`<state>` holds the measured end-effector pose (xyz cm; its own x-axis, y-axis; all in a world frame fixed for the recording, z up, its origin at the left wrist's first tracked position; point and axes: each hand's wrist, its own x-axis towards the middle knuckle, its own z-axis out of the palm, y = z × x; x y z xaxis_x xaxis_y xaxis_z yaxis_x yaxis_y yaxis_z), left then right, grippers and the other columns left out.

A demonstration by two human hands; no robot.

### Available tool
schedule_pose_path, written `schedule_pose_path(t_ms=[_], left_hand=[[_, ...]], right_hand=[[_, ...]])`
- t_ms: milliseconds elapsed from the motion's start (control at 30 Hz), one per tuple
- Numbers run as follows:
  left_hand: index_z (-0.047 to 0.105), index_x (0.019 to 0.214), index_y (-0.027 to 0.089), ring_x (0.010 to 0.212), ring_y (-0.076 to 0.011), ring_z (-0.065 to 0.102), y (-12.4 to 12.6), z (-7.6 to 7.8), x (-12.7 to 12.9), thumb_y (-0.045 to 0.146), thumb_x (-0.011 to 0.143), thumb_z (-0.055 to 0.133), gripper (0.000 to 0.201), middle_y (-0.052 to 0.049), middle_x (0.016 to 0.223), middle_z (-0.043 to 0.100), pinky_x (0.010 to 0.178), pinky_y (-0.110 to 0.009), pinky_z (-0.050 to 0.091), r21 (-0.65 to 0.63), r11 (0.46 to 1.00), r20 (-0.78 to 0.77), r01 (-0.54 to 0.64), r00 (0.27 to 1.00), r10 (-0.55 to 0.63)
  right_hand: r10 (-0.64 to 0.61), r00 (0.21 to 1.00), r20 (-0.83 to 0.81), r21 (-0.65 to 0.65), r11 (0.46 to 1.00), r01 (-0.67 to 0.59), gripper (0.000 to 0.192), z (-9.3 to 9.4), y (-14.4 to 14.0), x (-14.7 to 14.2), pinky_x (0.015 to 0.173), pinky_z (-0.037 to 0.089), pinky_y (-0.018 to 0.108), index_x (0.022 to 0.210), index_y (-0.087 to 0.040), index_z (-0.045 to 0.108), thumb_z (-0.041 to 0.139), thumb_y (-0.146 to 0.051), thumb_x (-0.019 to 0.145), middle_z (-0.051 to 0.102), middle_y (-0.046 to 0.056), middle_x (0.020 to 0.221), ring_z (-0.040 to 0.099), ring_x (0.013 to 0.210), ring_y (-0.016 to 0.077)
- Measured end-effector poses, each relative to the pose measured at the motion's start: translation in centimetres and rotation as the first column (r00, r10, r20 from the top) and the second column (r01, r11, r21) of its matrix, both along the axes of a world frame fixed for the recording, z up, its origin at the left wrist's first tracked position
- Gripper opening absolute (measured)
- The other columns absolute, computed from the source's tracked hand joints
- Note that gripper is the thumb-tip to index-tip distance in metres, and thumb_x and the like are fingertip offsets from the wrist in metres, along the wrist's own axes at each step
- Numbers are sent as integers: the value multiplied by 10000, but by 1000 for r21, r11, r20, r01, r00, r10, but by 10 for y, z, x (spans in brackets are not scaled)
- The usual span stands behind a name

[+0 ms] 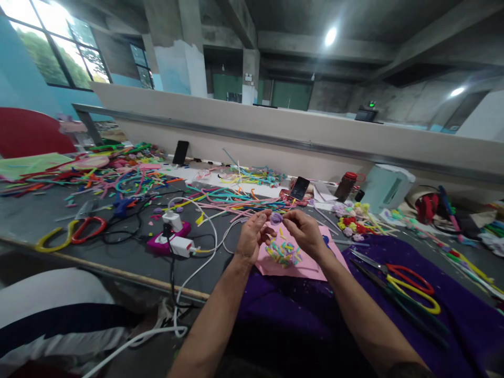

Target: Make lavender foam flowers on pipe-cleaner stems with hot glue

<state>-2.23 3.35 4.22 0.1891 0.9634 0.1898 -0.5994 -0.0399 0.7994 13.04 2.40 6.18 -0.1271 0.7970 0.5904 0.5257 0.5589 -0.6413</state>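
Between my two hands is a small purple fuzzy piece (276, 218), looped like a pipe-cleaner flower. My left hand (253, 234) pinches its left side with thumb and forefinger. From the other side, the fingertips of my right hand (304, 229) close on it. Just below lies a heap of short cut pipe-cleaner pieces (284, 254) in yellow, teal and lilac, on a pink sheet (271, 269). The sheet rests on a dark purple cloth (378, 249) that hangs over the table's near edge.
Scissors with red and yellow handles (413, 286) lie on the cloth at right; another pair (73, 233) lies far left. A purple power strip (167, 242) with chargers and white cables sits left. Behind are loose pipe cleaners (228, 199), a phone (300, 188), finished flowers (350, 220) and a bottle (346, 186).
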Motion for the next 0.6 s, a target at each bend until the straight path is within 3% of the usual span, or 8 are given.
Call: schedule_pose_path(t_ms=[233,400,600], left_hand=[[576,974,154,494,-61,546,-1,-2,1,350,701,631,341,-24,830,588,343,-141,351,24,999,-4,27,1000,-27],[566,994,150,499,-59,538,-4,-3,10,256,611,716,425,-27,846,600,342,-143,358,38,998,-36,58,998,-57],[583,965,143,464,-62,517,-8,-8,20,270,637,704,373,13,665,582,348,-149,341,10,998,-104,65,992,-64]], right_hand=[[50,984,-172,-84,994,-65,152,2,0,1,440,338,201,748,-185,555,516,-327,785,461,-36,562,412,470,90],[123,898,-422,-164,964,-209,193,6,-4,-3,391,315,187,761,-175,541,530,-367,784,451,-49,541,377,411,64],[176,873,-455,-142,953,-266,302,6,-8,-11,368,264,175,639,-156,525,485,-385,833,417,-54,476,360,389,46]])
